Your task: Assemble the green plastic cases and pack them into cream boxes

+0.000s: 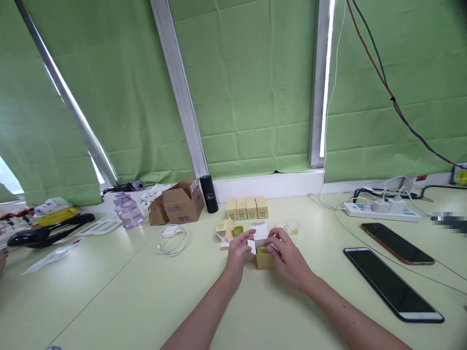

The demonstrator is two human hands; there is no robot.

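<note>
A small kraft cardboard box (265,263) stands on the table in front of me, its white-lined lid (260,230) raised. Inside its mouth shows a yellow-green object (261,250). At the box's left side is my left hand (238,253), fingers stretched out beside a white side flap (252,246). My right hand (287,253) is over the right edge, thumb and fingers drawn together by the yellow-green object; whatever they pinch is hidden. Just behind lie an opened carton (224,228), a green square case (238,230) and a clear container (292,227) with something yellow in it.
Several closed small cartons (246,208) form a row farther back. A black cylinder (208,194), a larger cardboard box (183,201) and a charger with cable (175,238) are at left. Two phones (394,284) and a power strip (381,211) are at right.
</note>
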